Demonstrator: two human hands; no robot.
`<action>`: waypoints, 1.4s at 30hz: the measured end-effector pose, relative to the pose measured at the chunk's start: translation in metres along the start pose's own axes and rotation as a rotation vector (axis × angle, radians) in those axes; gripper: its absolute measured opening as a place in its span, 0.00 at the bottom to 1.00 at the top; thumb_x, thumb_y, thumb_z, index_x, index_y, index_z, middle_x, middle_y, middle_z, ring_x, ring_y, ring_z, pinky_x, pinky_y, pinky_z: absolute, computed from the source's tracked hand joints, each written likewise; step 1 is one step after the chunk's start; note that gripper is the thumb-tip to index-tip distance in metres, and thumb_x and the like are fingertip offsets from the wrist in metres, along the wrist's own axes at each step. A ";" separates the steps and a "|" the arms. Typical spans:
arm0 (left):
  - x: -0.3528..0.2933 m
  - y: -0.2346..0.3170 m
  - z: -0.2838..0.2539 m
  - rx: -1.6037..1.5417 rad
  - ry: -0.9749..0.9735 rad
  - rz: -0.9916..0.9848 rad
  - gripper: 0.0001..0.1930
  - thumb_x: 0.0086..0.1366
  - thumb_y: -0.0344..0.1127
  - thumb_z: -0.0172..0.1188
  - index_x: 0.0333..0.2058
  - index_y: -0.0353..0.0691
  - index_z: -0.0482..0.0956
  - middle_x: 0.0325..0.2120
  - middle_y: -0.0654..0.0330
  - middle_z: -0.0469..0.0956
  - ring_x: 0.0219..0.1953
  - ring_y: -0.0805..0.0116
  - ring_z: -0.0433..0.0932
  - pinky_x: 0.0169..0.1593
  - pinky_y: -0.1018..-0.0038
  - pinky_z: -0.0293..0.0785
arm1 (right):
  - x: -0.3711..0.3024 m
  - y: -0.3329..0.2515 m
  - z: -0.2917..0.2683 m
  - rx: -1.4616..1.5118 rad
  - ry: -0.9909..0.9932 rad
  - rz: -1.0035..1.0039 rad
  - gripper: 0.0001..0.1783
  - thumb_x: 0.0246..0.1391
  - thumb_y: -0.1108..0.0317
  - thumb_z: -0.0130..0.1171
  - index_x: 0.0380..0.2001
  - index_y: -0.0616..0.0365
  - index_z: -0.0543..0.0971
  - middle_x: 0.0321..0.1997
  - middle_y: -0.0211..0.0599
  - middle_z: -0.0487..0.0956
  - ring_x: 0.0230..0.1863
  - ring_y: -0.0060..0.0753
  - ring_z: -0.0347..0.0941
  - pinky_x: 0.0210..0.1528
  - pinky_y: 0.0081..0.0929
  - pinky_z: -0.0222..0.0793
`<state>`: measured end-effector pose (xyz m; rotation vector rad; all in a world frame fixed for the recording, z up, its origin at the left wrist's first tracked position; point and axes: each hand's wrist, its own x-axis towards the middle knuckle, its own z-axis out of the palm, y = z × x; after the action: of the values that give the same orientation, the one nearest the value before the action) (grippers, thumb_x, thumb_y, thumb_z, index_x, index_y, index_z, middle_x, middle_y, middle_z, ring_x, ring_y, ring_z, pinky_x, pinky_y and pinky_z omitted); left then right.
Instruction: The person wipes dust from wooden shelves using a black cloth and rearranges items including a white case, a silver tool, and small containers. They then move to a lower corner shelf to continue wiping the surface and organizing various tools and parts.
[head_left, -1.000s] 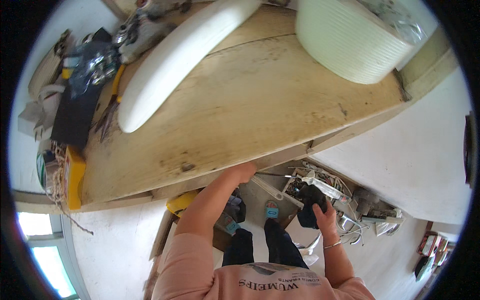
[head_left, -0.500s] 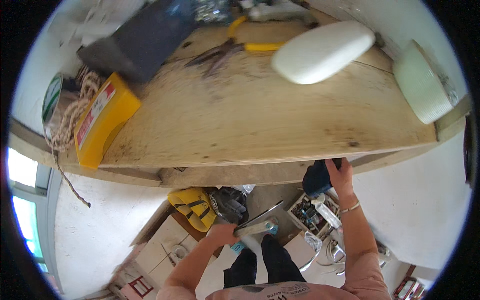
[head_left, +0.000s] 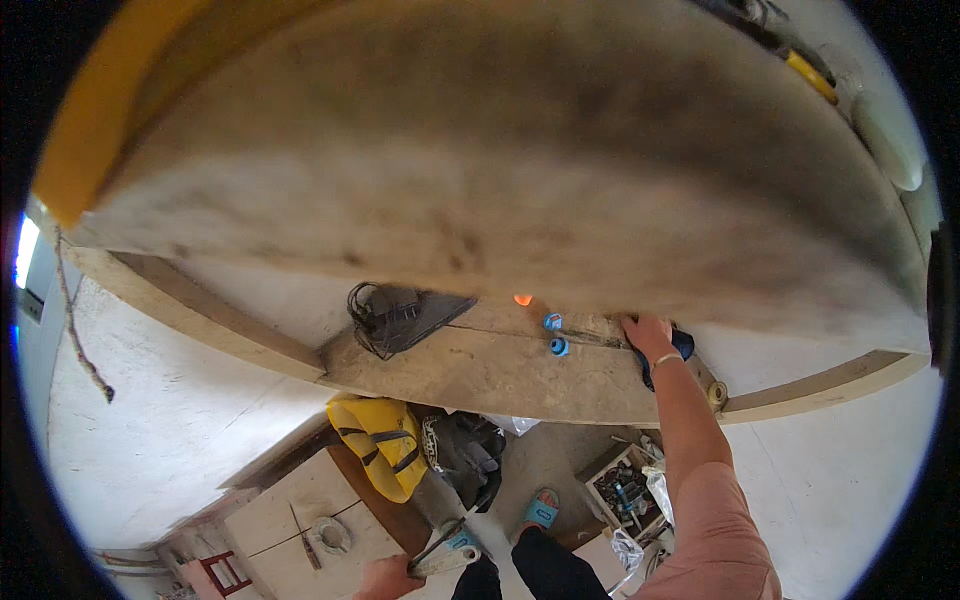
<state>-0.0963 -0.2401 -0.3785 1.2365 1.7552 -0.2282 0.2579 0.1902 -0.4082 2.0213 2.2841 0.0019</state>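
Near bottom, left hand [head_left: 385, 577] grips a pale tool [head_left: 447, 555], fingers wrapped. Farther right, right hand [head_left: 648, 335] clutches a dark blue object [head_left: 681, 347] on the lower shelf [head_left: 480, 370]; I'd keep it flat and steady there.

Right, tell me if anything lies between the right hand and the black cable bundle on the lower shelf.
Yes: two small blue pieces and an orange bit lie on the shelf between the right hand and the cable bundle. The left hand, low down, grips a tool.
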 end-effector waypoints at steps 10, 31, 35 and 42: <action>0.028 0.014 0.022 -0.182 0.121 0.063 0.18 0.43 0.45 0.60 0.30 0.39 0.73 0.25 0.50 0.76 0.30 0.52 0.74 0.33 0.63 0.69 | 0.080 0.069 0.068 -0.078 -0.018 -0.175 0.31 0.49 0.51 0.47 0.56 0.48 0.59 0.59 0.44 0.58 0.60 0.50 0.50 0.59 0.37 0.49; -0.003 -0.018 0.039 -0.071 0.134 0.022 0.15 0.43 0.40 0.59 0.28 0.36 0.74 0.24 0.47 0.76 0.28 0.52 0.75 0.33 0.63 0.70 | -0.014 -0.043 -0.020 0.035 0.025 -0.082 0.27 0.39 0.68 0.54 0.49 0.50 0.68 0.55 0.46 0.62 0.54 0.52 0.57 0.55 0.38 0.55; 0.008 -0.011 0.042 -0.236 0.034 -0.042 0.19 0.43 0.45 0.60 0.31 0.39 0.75 0.24 0.50 0.77 0.29 0.58 0.76 0.34 0.63 0.71 | -0.069 -0.034 -0.015 0.154 0.002 -0.263 0.28 0.40 0.68 0.54 0.50 0.49 0.67 0.56 0.46 0.60 0.54 0.51 0.57 0.55 0.40 0.56; 0.001 0.016 -0.021 -0.025 0.113 -0.018 0.23 0.40 0.49 0.62 0.33 0.40 0.74 0.27 0.50 0.76 0.32 0.52 0.75 0.35 0.62 0.70 | -0.091 0.054 -0.017 0.167 -0.164 0.295 0.28 0.50 0.65 0.48 0.56 0.51 0.58 0.60 0.48 0.52 0.58 0.49 0.53 0.56 0.42 0.57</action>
<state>-0.0955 -0.2190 -0.3628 1.2375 1.8613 -0.1487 0.3214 0.1075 -0.3815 2.3251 1.9294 -0.3307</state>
